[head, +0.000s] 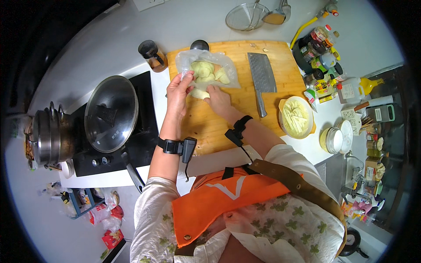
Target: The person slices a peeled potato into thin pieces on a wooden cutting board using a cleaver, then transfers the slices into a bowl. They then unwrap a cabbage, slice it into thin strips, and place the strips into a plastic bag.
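Observation:
On a wooden cutting board (204,131) lies a clear plastic bag (230,67) with pale green vegetable slices (202,70) in it. The edge of the bag is pinched between the thumb and fingers of my left hand (179,90). My right hand (218,98) rests at the bag's near edge, its fingers on or beside pale slices (199,93) lying at the mouth; whether it grips any I cannot tell. A cleaver (263,74) lies flat to the right, its handle towards me. A bowl (310,128) of pale cut strips (295,116) stands at the board's right corner.
Left of the board, a lidded pan (111,113) sits on a black cooktop (148,95), beside stacked steel pots (49,138). A glass jug (156,59) stands by the board's far left corner. Bottles (317,49) crowd the right side, near a sink (332,171).

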Demonstrator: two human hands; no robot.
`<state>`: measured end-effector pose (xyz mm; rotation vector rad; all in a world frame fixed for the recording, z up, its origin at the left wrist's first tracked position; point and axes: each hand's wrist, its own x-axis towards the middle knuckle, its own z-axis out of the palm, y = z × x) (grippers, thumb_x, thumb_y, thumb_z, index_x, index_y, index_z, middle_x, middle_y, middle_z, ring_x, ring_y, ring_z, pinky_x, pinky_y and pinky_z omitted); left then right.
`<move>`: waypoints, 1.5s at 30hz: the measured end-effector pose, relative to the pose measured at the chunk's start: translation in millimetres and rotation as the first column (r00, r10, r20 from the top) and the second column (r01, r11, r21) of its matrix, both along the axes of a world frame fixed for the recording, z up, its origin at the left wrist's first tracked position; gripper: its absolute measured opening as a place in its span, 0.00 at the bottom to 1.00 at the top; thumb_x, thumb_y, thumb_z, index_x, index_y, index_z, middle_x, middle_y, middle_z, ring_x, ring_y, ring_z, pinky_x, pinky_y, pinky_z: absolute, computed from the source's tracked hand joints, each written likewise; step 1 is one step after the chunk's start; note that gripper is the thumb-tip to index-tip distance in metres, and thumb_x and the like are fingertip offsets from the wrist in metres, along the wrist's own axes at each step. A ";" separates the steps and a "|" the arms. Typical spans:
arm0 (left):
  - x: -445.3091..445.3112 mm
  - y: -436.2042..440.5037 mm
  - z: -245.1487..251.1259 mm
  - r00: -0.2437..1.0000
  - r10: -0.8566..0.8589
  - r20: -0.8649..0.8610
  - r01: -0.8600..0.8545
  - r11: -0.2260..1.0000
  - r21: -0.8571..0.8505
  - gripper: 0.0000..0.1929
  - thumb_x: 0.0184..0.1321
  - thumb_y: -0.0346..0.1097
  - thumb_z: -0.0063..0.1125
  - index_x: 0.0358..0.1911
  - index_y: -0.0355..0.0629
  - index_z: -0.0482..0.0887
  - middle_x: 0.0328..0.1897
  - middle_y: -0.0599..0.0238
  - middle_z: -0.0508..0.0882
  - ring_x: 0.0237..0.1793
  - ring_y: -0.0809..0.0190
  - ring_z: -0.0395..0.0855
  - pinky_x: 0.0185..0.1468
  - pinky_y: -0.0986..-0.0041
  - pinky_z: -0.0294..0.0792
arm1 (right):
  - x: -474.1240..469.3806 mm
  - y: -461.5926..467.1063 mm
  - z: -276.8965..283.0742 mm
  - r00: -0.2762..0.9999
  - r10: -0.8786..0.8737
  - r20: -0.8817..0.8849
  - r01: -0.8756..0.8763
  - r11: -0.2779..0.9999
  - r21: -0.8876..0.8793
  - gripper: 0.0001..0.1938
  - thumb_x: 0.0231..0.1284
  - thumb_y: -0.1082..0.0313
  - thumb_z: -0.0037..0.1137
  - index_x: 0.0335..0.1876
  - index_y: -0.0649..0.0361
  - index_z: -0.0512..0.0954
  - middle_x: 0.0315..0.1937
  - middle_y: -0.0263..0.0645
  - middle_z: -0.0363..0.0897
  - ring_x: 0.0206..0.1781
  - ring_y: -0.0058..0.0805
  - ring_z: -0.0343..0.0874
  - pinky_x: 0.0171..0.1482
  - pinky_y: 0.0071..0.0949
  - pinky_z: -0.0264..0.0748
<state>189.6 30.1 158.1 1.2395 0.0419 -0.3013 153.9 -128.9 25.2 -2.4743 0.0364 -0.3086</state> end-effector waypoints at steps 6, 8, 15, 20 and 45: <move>-6.5 0.0 -2.7 1.000 -0.006 -0.011 0.006 1.000 -0.011 0.10 0.67 0.39 0.66 0.46 0.43 0.89 0.35 0.74 0.85 0.33 0.77 0.74 0.40 0.83 0.66 | -23.8 -38.9 26.5 0.875 0.255 -0.411 -0.279 0.960 0.002 0.17 0.54 0.56 0.68 0.41 0.59 0.78 0.41 0.44 0.83 0.46 0.48 0.83 0.45 0.44 0.77; -8.0 -1.0 -4.4 1.000 -0.015 0.015 0.015 1.000 -0.017 0.10 0.67 0.39 0.66 0.45 0.43 0.89 0.35 0.74 0.85 0.33 0.77 0.74 0.40 0.84 0.65 | -26.8 -54.8 54.5 0.791 0.308 -0.530 -0.311 0.947 0.086 0.18 0.53 0.55 0.69 0.42 0.59 0.77 0.40 0.43 0.82 0.46 0.47 0.82 0.46 0.41 0.76; -15.5 1.0 -12.2 0.999 -0.034 -0.003 0.035 0.999 0.042 0.09 0.67 0.41 0.64 0.46 0.50 0.89 0.40 0.77 0.87 0.44 0.76 0.80 0.50 0.78 0.66 | -9.5 -59.2 121.9 0.955 -0.141 0.261 0.155 0.987 -0.034 0.24 0.54 0.54 0.72 0.50 0.60 0.75 0.38 0.42 0.79 0.42 0.44 0.80 0.45 0.39 0.76; -25.4 -1.2 -6.8 0.996 0.031 0.086 -0.034 0.999 0.029 0.08 0.67 0.37 0.64 0.43 0.42 0.89 0.38 0.70 0.89 0.41 0.72 0.82 0.50 0.78 0.69 | 14.4 -87.3 108.0 0.923 -0.212 0.321 0.303 0.915 -0.265 0.14 0.58 0.64 0.67 0.46 0.60 0.78 0.36 0.40 0.79 0.43 0.44 0.82 0.47 0.41 0.79; -98.3 -83.9 60.6 0.952 -0.305 -0.006 0.302 0.945 -0.127 0.09 0.67 0.35 0.64 0.46 0.42 0.81 0.39 0.67 0.87 0.30 0.71 0.82 0.37 0.77 0.76 | -88.4 -140.5 201.5 0.918 0.165 0.361 -0.341 0.792 0.506 0.10 0.71 0.70 0.54 0.50 0.66 0.82 0.41 0.37 0.85 0.41 0.18 0.80 0.48 0.22 0.77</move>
